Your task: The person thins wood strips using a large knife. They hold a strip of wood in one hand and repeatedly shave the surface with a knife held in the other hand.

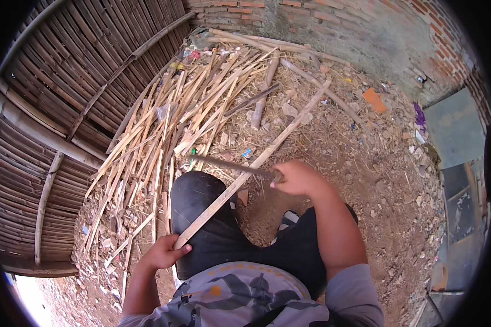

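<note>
My left hand grips the near end of a long pale bamboo slat, which runs diagonally up and to the right across my left knee. My right hand is closed on the handle of a long dark blade. The blade points left and lies across the slat at about its middle. I am seated, with black trousers and a patterned grey shirt at the bottom of the view.
A heap of split bamboo strips lies on the dirt to my left and ahead. A woven bamboo wall curves along the left. A brick wall stands behind, and grey panels lean at the right.
</note>
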Available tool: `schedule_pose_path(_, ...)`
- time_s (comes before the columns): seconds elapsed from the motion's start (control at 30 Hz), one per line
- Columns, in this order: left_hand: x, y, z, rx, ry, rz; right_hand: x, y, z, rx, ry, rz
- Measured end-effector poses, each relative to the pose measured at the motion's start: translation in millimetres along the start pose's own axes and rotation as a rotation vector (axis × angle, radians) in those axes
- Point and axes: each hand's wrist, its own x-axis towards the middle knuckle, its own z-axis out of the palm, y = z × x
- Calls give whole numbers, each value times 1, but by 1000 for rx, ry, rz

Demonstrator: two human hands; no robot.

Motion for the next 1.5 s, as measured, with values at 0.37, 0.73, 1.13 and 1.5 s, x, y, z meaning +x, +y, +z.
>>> schedule_pose_path(0.37, 0, 4, 5, 77, 58, 38, -1, 22, -17, 154, 134, 182)
schedule_pose_path(0.73, -4, 6, 5, 193, 107, 52, 1, -11, 1, -69, -58, -121)
schedule_pose_path(1.13, -2, 11, 3, 98, 54, 38, -8, 5, -11, 108, 80, 138)
schedule_pose_path(1.5, 0, 4, 4, 109, 86, 82, 3, 39, -21, 298, 169, 246)
